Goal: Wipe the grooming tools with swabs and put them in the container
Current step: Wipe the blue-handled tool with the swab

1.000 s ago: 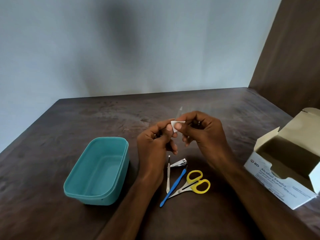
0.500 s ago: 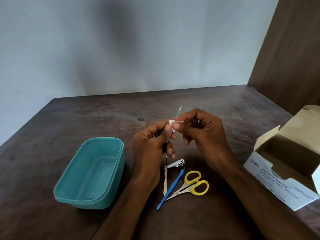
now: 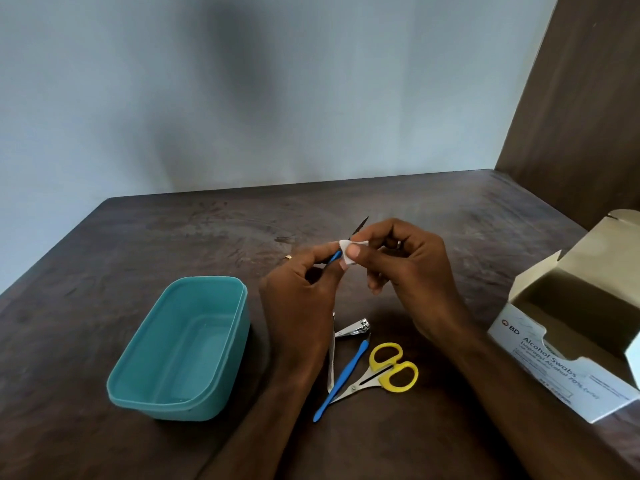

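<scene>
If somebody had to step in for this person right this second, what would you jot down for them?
Left hand: holds a blue-handled tool by its handle, dark tip pointing up and away.
Right hand: pinches a white swab around that tool's shaft, mid-wipe.
On the table, in front of the hands: nail clipper, thin metal tool, second blue-handled tool, yellow-handled scissors.
Teal container: at the left, nothing in it.
Alcohol swab box: open, at the right.
Done: no tool stored.
Left: finish this wipe, drop the tool in the container, then wipe and store the other four.
</scene>
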